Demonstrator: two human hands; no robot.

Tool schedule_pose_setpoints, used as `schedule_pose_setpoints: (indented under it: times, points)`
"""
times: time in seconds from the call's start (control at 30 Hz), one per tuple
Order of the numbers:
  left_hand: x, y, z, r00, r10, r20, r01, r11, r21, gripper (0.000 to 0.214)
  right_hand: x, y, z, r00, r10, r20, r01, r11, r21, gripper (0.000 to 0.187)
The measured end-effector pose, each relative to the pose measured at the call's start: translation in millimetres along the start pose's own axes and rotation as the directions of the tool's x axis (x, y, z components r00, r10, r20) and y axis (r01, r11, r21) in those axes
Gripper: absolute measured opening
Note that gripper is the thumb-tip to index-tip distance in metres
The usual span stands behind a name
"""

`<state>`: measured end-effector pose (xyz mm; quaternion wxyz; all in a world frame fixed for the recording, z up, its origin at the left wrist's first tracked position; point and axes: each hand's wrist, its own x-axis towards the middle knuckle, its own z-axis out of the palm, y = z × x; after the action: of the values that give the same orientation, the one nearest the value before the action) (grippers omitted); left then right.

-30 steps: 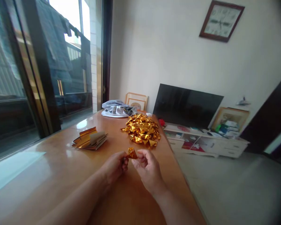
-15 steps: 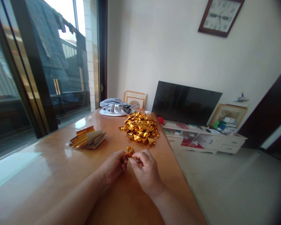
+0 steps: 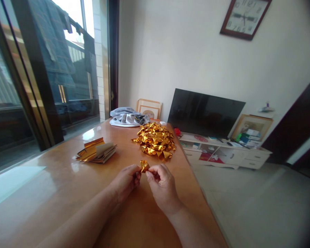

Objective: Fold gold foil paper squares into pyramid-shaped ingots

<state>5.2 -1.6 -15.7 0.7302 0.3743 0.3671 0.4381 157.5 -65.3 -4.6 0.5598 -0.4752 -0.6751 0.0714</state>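
Note:
A small folded gold foil paper piece is pinched between my two hands above the wooden table. My left hand grips its left end with thumb and curled fingers. On its right end, my right hand closes thumb and forefinger. Beyond them lies a heap of folded gold foil paper pieces, shiny and pointed. A stack of flat gold foil paper sheets rests to the left, its top sheets bent upward.
Folded grey and white cloth lies at the table's far end, before leaning picture frames. A television stands on a white cabinet beyond the right edge. A glass sliding door is at left.
The gold foil paper piece has turned slightly and shows more of its face. My right fingers have shifted a little to the right along it; my left hand is nearly still.

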Motion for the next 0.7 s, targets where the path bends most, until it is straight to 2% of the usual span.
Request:
schedule_pose_setpoints:
  times: [0.13, 0.3, 0.5, 0.7]
  points:
    - [-0.3, 0.1, 0.1, 0.999, 0.038, -0.025, -0.038, 0.999, 0.012, 0.017, -0.1, 0.8, 1.3, 1.0, 0.001, -0.017, -0.001, 1.0, -0.002, 0.008]
    - [0.7, -0.8, -1.3, 0.999, 0.05, -0.008, -0.05, 0.999, 0.016, 0.019, -0.9, -1.5, 2.3, 1.0, -0.02, -0.006, 0.02, 1.0, 0.009, 0.019]
    - [0.3, -1.2, -0.5, 0.999, 0.052, -0.001, -0.052, 0.998, 0.032, 0.02, -0.8, -3.7, -0.5, 0.999, -0.034, 0.027, 0.036, 0.996, -0.084, 0.01]
    - [2.2, -2.9, -2.3, 0.998, 0.057, 0.012, -0.057, 0.998, 0.029, 0.019, -1.4, -3.2, 1.1, 0.998, -0.047, 0.029, 0.05, 0.993, -0.107, 0.011]
